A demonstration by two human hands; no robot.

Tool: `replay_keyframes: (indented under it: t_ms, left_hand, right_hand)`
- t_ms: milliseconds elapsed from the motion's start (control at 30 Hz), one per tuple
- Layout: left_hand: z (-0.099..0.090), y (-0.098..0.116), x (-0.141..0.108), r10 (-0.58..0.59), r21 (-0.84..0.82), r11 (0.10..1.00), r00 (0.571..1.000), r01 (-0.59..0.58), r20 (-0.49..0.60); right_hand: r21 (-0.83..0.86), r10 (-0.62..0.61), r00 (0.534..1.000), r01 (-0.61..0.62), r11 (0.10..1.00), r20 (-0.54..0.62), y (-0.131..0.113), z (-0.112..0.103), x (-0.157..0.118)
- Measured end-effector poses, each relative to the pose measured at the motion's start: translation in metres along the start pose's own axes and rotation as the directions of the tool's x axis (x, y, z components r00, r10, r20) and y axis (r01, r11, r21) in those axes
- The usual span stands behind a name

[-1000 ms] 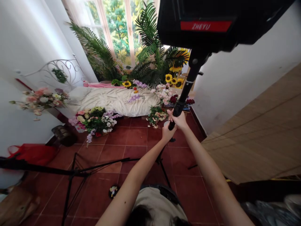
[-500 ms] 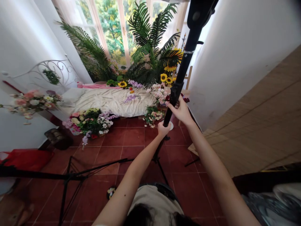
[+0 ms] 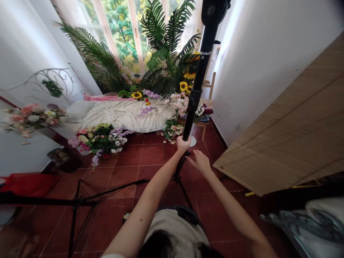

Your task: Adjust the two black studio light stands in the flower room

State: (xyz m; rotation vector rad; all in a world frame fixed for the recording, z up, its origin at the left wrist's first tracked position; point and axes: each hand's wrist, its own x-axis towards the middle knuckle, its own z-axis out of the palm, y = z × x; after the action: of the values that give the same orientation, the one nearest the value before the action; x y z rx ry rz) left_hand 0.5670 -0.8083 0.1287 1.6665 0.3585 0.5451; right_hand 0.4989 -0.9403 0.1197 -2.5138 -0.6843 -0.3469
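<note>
A tall black stand pole (image 3: 197,80) rises, tilted slightly to the right, from splayed legs on the floor. My left hand (image 3: 183,143) is wrapped round the pole below its middle clamp. Lower and to the right, my right hand (image 3: 199,161) is off the upper pole, its fingers apart and their tips close to a small black knob (image 3: 187,153). Whether the fingertips touch the knob is not clear. The top of the stand runs out of the picture.
A second black stand (image 3: 77,202) spreads its legs at the lower left. Ahead is a bed (image 3: 129,114) with flowers along it. A woven panel (image 3: 285,139) leans at the right. A red bag (image 3: 29,184) lies at the far left.
My right hand has let go of the upper pole and moved down beside the lower knob. My left hand still grips the pole, which has shifted slightly left in view.
</note>
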Motion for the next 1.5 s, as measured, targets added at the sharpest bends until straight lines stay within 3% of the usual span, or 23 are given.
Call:
replay_keyframes:
  t_ms: [100,167,233,300,333,400,467,567,633,700,767,867,900,967,1033,1100,1200,1267,1500]
  left_hand:
    - [0.0,-0.001,0.0,0.009,0.045,0.999,1.0,-0.009,0.004]
    - [0.0,-0.002,0.0,0.0,0.068,0.998,1.0,0.0,-0.003]
    - [0.001,-0.002,0.0,-0.008,0.073,0.997,1.0,0.008,-0.004]
    - [0.001,-0.001,0.001,0.0,0.062,0.998,1.0,0.0,0.001]
    - [0.001,-0.001,0.001,0.005,0.053,0.999,1.0,-0.005,0.001]
    - [0.001,-0.001,0.001,0.013,0.037,0.999,1.0,-0.013,-0.001]
    - [0.001,-0.001,0.001,0.017,0.026,1.0,1.0,-0.017,-0.001]
    - [0.001,-0.002,0.001,0.028,0.019,0.999,1.0,-0.028,0.004]
    - [0.001,-0.003,0.001,0.03,0.022,0.999,1.0,-0.03,0.006]
    - [0.001,-0.004,0.001,0.023,0.026,0.999,1.0,-0.024,0.008]
    - [0.001,-0.005,0.002,0.02,0.033,0.999,1.0,-0.02,0.011]
    - [0.001,-0.007,0.002,0.037,0.038,0.999,0.999,-0.038,0.019]
    - [0.001,-0.008,0.002,0.045,0.039,0.998,0.999,-0.046,0.02]
    - [0.001,-0.008,0.003,0.052,0.043,0.998,0.998,-0.053,0.02]
    - [0.001,-0.008,0.003,0.047,0.054,0.997,0.999,-0.048,0.022]
    - [0.0,-0.008,0.003,0.035,0.061,0.997,0.999,-0.036,0.025]
    - [-0.001,-0.006,0.002,0.031,0.057,0.998,0.999,-0.033,0.026]
    - [-0.001,-0.005,0.002,0.04,0.051,0.998,0.999,-0.041,0.024]
    - [-0.001,-0.002,0.0,0.033,0.02,0.999,0.999,-0.034,0.032]
  right_hand:
    - [0.221,0.112,0.994,-0.109,0.969,-0.003,-0.005,0.013,0.0]
    - [0.47,0.242,0.967,-0.253,0.846,0.084,-0.011,0.022,0.001]
    - [0.706,0.36,0.897,-0.429,0.564,0.257,-0.017,0.031,0.003]
    - [0.824,0.371,0.826,-0.522,0.219,0.425,-0.024,0.038,0.004]
    - [0.849,0.343,0.814,-0.523,0.078,0.469,-0.026,0.041,0.004]
    - [0.882,0.285,0.836,-0.459,-0.105,0.469,-0.031,0.046,0.002]
    - [0.905,0.28,0.863,-0.376,-0.201,0.42,-0.035,0.051,0.0]
    - [0.898,0.297,0.852,-0.373,-0.234,0.431,-0.036,0.061,-0.006]
    - [0.891,0.341,0.824,-0.422,-0.166,0.453,-0.034,0.067,-0.01]
    - [0.899,0.42,0.817,-0.439,0.006,0.396,-0.03,0.068,-0.013]
    - [0.872,0.467,0.848,-0.409,0.271,0.252,-0.025,0.063,-0.014]
    - [0.687,0.429,0.901,-0.348,0.638,0.057,-0.021,0.049,-0.012]
    - [0.624,0.413,0.91,-0.339,0.704,0.028,-0.021,0.044,-0.01]
    - [0.559,0.398,0.917,-0.345,0.754,0.03,-0.02,0.038,-0.005]
    - [0.577,0.418,0.905,-0.38,0.723,0.072,-0.021,0.04,0.0]
    - [0.658,0.474,0.868,-0.443,0.608,0.147,-0.023,0.047,0.003]
    - [0.807,0.539,0.783,-0.516,0.286,0.31,-0.028,0.062,0.007]
    - [0.862,0.53,0.761,-0.497,0.104,0.375,-0.032,0.068,0.008]
    - [0.88,0.302,0.848,-0.332,-0.339,0.436,-0.04,0.067,0.006]
